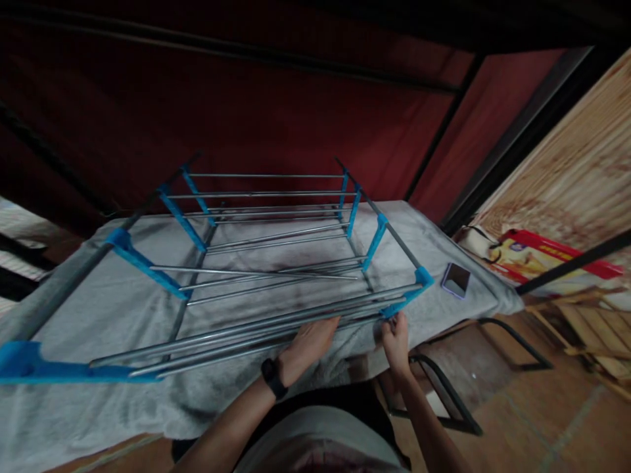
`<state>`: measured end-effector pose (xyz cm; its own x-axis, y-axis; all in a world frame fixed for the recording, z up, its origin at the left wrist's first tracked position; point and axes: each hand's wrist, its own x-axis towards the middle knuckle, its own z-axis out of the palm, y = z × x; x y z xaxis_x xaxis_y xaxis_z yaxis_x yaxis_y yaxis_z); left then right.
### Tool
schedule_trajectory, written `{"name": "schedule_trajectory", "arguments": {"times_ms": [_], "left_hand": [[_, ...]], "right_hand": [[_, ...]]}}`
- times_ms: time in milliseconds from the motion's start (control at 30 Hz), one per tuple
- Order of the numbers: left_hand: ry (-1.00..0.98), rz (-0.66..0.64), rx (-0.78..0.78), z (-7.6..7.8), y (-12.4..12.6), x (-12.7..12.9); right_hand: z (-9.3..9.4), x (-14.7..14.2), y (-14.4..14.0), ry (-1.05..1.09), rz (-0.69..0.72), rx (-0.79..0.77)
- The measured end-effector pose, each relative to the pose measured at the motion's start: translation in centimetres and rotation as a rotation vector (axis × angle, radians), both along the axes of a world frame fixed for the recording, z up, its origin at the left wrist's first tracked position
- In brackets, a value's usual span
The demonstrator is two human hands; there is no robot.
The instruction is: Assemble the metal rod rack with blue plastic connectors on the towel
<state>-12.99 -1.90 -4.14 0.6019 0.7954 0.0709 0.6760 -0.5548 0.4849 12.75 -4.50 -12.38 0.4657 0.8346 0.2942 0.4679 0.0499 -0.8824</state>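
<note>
Soft grey cloth (pixel 211 401) covers the surface before the hands, and on it, just beyond them, is a long rack (pixel 221 270) of blue plastic brackets (pixel 152 269), dark tubes (pixel 400 245) and silver metal rods (pixel 246 327). Far from the hands, rods span between brackets, so that part seems done; nearer, some rods cross and seem not yet seated. The left hand (pixel 311 343) bends against the near rods, fingers hidden, its grip I cannot tell; the right hand (pixel 396 341) seems pinched on the near right bracket (pixel 424 279).

The left hand (pixel 311 341) touches metal tubes (pixel 246 326), the right hand (pixel 396 338) a blue bracket (pixel 411 297).
</note>
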Motion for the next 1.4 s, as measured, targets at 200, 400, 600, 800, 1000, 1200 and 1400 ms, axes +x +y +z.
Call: {"name": "schedule_trajectory", "arguments": {"times_ms": [200, 400, 600, 800, 1000, 1200, 1400], "left_hand": [[0.003, 0.005, 0.003, 0.9, 0.1, -0.2], [0.114, -0.005, -0.059, 2.6, 0.3, 2.8], [0.064, -0.061, -0.071, 3.4, 1.0, 9.1], [-0.078, -0.105, -0.069, 2.7, 3.0, 13.7], [-0.174, -0.092, -0.016, 1.3, 4.0, 14.2], [-0.104, 0.003, -0.035, 0.7, 3.5, 14.4], [-0.230, -0.072, -0.027, -0.1, 4.4, 14.0]], "right_hand": [[2.1, 0.0, 0.9, 0.158, -0.033, 0.047], [2.3, 0.8, 1.6, 0.201, 0.003, 0.035], [2.1, 1.4, 1.6, 0.106, 0.022, 0.007], [2.9, 1.5, 1.5, -0.004, 0.069, 0.021], [3.8, 1.6, 1.3, -0.153, 0.089, 0.078], [3.8, 1.5, 1.3, -0.142, 0.138, 0.099], [3.0, 1.5, 1.4, -0.121, 0.108, 0.069]]}}
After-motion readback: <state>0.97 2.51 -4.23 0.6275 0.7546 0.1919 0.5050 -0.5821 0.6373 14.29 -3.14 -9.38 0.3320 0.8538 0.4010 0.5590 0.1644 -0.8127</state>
